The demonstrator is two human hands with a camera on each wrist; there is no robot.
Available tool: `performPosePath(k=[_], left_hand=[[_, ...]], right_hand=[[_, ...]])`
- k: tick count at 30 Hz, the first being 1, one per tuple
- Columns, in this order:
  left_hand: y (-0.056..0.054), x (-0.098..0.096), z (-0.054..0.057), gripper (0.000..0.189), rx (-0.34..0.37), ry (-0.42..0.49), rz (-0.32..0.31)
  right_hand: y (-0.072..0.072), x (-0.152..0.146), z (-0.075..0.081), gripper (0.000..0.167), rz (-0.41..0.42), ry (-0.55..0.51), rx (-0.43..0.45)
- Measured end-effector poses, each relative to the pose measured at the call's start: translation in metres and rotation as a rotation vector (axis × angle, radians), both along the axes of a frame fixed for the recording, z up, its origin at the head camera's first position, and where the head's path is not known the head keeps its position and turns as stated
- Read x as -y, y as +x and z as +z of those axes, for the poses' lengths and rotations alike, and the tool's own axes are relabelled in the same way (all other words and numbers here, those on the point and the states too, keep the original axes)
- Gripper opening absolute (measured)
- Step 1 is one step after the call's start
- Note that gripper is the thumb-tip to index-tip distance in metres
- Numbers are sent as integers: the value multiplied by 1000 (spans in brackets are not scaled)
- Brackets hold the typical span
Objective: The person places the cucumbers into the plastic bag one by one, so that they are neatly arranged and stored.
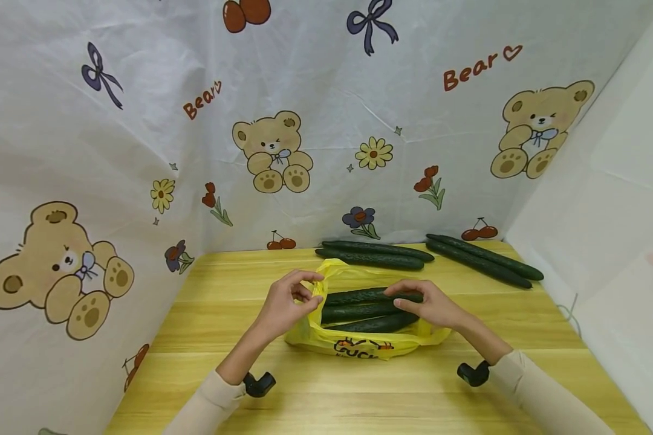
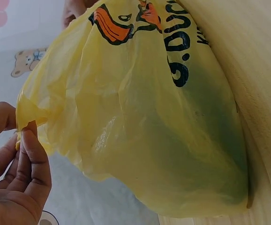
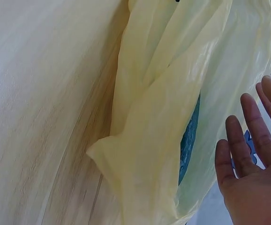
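Observation:
A yellow plastic bag (image 1: 311,342) lies with its mouth spread, printed with black letters and an orange-and-black picture. Inside it, three dark green cucumbers (image 1: 354,312) lie side by side. At the bag's left side my left hand (image 1: 285,304) pinches the rim between thumb and fingers; the left wrist view shows the film (image 2: 30,115) bunched at the fingertips. Over the right end of the cucumbers hovers my right hand (image 1: 432,306), its fingers loosely bent with nothing held. In the right wrist view that hand (image 3: 255,154) is apart from the bag, fingers spread.
Two cucumbers (image 1: 372,258) lie together behind the bag, near the back wall. Another pair (image 1: 479,263) lies slantwise at the back right. The wooden table (image 1: 326,402) meets walls covered with bear-printed cloth (image 1: 326,205). A thin cord (image 1: 571,314) runs by the right edge.

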State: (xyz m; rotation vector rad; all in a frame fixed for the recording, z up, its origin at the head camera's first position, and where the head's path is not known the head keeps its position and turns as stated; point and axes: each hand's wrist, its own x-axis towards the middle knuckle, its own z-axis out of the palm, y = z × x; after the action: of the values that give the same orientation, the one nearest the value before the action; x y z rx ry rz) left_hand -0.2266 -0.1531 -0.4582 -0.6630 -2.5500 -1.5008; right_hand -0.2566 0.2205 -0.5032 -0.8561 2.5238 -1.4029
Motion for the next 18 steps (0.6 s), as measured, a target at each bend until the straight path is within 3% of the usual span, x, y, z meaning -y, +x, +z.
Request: performPosePath(k=[9,18], left_hand=[[1,1,-1,39,11,7,-2],[7,-1,-8,41,10,-32,30]], right_hand=[[-8,-10,2,24,-25,-16,-44],[-28,-40,4,28,-107,-26,-29]])
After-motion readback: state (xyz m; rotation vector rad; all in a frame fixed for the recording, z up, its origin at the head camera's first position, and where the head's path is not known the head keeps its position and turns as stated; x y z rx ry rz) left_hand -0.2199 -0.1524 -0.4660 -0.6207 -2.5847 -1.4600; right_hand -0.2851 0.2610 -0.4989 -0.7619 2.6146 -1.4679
